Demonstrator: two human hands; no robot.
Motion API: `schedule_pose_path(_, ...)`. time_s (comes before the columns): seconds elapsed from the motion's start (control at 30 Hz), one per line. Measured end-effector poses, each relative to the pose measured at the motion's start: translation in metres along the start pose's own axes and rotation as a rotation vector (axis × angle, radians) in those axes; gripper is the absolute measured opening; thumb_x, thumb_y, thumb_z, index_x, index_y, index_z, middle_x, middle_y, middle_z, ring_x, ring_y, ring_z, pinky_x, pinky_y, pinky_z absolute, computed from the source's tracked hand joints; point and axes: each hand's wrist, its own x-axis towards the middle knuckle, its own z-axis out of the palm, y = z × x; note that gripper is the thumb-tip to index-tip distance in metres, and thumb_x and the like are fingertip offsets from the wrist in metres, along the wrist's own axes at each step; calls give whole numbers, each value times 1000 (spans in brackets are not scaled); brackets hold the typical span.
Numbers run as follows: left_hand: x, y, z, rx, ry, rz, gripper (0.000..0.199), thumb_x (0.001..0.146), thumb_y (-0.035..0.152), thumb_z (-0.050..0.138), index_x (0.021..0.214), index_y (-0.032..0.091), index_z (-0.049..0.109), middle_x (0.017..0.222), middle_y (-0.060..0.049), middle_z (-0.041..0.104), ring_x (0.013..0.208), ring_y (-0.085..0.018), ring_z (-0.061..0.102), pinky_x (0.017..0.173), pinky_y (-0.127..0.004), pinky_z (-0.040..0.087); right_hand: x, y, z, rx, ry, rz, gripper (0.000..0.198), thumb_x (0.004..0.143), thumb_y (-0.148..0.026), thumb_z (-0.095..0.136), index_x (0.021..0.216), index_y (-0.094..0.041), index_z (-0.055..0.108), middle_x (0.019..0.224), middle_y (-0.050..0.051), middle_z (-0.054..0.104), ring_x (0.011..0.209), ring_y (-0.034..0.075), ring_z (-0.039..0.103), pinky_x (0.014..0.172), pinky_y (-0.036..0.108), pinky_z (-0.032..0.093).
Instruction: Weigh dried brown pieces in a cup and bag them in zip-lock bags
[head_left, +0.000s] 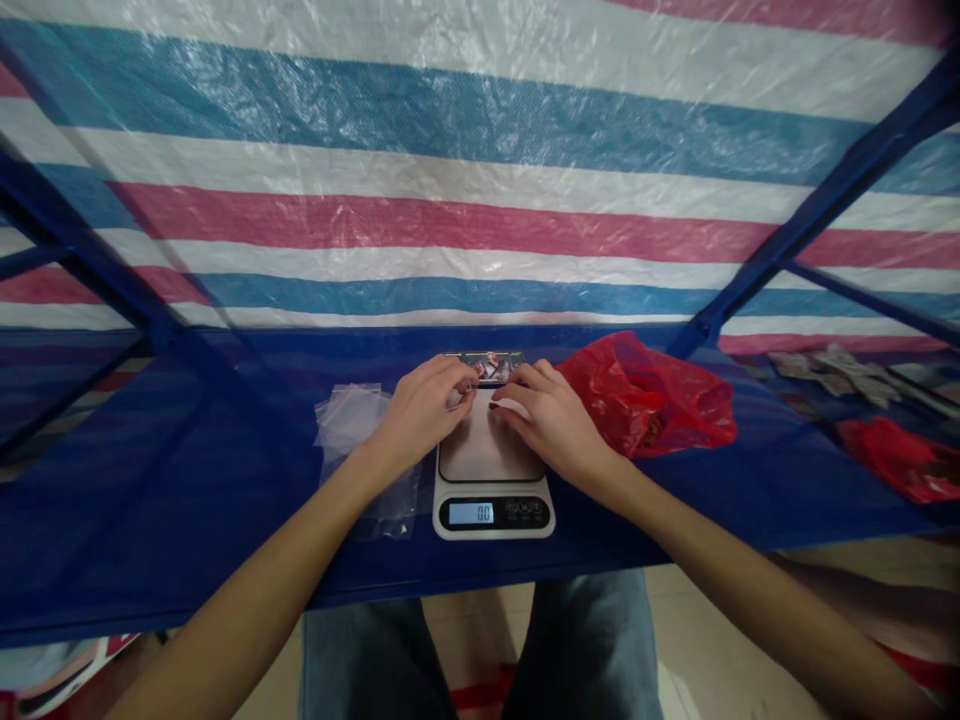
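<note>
Scale of white plastic point(493, 489) with a square steel plate point(491, 445) sits centred before you, its lit display point(471, 514) facing you, presumably for easy reading. Clear plastic bags point(386, 505) lie left, a crumpled red plastic bag point(645, 395) right, seemingly within reach. Your left hand point(431, 400) and right hand point(555, 410) arch inward over the plate's far part, near a dark picture-printed rectangle point(491, 367), fingers bent; I cannot tell whether they grip anything.

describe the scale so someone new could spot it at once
On the blue tabletop, find the scale between the clear plastic bags and the red bag beside the right hand. Unlike those bags, it is white, with a metal plate and a lit display reading 0.0.
</note>
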Motion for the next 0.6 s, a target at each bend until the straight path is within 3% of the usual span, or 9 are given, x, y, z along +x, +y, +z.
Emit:
schedule_pose_path(0.13,-1,3,-1,92,-36,-5,13,89,8,64,88,20,65,87,-2,67,86,-21,61,83,-33,49,14,1,11,-45,-47,-11,12,98,-16,67,92,-18,77,102,10,70,98,28,53,85,42,46)
schedule_pose_path(0.27,-2,4,-1,91,-15,-15,13,90,8,64,91,20,66,92,-3,69,89,-21,62,84,-34,49,16,3,8,-30,-37,-17,14,98,-14,66,90,-18,76,100,9,71,97,28,54,84,42,45)
schedule_pose_path(0.47,-1,3,2,24,13,-105,15,88,10,65,96,21,69,95,-5,72,95,-24,64,86,-36,51,22,-10,-15,305,295,24,9,99,-18,69,93,-21,74,94,5,76,90,24,64,84,41,49)
schedule_pose_path(0.6,1,7,2,-26,5,-155,14,81,9,66,90,20,67,93,-4,70,92,-23,63,82,-35,51,32,-28,-12,382,302,-94,11,101,-20,66,95,-23,75,95,3,78,93,23,65,88,41,51)
